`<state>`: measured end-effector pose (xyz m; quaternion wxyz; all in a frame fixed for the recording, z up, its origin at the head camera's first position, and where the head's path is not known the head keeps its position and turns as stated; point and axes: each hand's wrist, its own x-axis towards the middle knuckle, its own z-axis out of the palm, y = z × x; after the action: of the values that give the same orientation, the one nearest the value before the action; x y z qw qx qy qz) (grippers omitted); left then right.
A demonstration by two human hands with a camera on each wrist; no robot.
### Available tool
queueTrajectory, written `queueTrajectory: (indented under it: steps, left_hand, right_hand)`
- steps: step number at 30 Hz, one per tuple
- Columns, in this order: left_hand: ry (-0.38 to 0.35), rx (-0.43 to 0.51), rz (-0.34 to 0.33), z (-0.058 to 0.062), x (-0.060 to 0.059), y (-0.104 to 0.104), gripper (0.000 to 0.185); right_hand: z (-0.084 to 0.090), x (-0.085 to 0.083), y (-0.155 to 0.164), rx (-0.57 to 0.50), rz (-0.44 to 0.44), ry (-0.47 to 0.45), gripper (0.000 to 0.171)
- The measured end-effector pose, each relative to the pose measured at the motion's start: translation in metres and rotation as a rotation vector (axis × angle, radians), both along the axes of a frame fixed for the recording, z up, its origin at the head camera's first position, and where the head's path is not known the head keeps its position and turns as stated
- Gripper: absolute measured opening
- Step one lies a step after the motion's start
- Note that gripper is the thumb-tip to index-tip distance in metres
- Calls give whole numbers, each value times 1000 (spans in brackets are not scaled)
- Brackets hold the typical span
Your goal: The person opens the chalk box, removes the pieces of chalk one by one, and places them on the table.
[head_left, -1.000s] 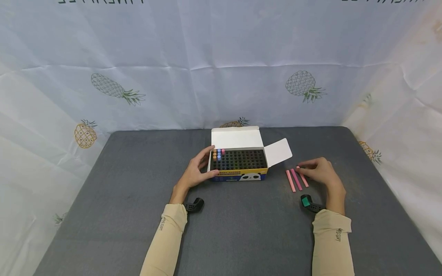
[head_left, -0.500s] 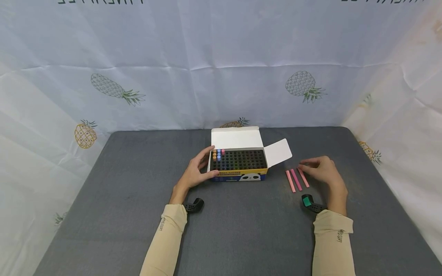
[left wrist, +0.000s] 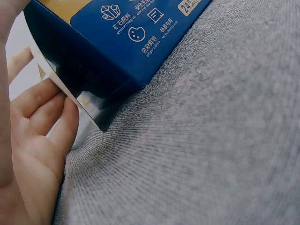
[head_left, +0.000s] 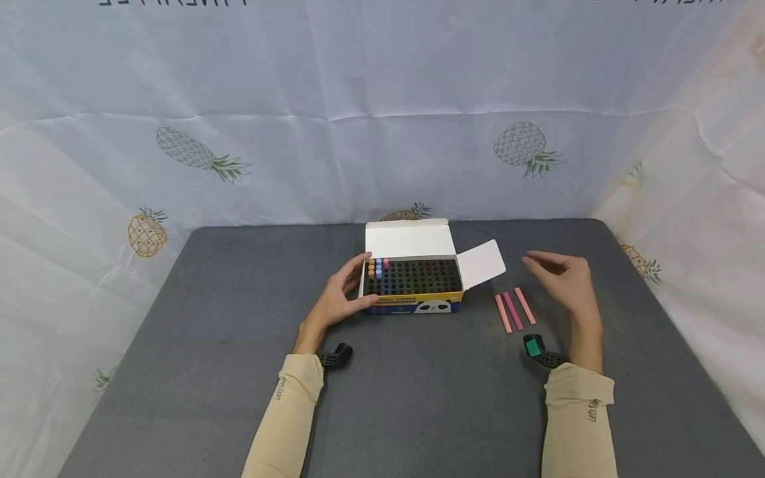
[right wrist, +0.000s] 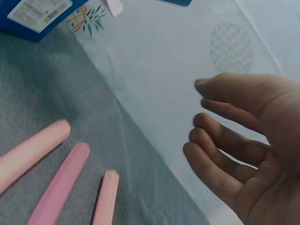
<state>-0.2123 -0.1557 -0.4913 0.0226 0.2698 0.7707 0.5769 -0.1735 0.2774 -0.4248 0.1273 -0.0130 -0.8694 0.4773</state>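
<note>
The person's left hand (head_left: 337, 300) grips the left end of an open blue-and-yellow cardboard chalk box (head_left: 414, 284), fingers curled round its end wall and thumb on the front face; the left wrist view shows the fingers pressed flat against the box's side. Inside, a black grid of slots is mostly vacant: only a small cluster of orange, blue and pink chalk sticks (head_left: 377, 267) stands in the far-left corner. Three pink chalk sticks (head_left: 514, 310) lie side by side on the grey fabric table (head_left: 239, 372), just right of the box and apart from it. The right hand (head_left: 564, 281) hovers above and just beyond them, fingers relaxed and slightly spread, holding nothing, as the right wrist view confirms. Judging from this, the work stands at an early or partial stage: few sticks sit in the box, three rest outside, and most slots are unfilled.
</note>
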Motion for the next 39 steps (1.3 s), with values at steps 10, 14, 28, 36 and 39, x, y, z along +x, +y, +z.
queueTrajectory:
  steps: [10,14,28,36,39]
  left_hand:
    - [-6,3,0,0,0,0,82]
    - [-3,1,-3,0,-1,0,82]
    - [-14,12,1,0,-1,0,83]
    - [-2,14,-6,0,-1,0,81]
    - [3,14,-5,-2,-1,1,81]
  right_hand:
    - [19,1,-19,-193,-35,124,36]
    - [26,1,-26,-238,-25,156,32]
    - [50,2,-67,-207,17,232,29]
    - [49,-1,-90,-204,112,232,26]
    - [46,-1,-97,-192,152,221,26]
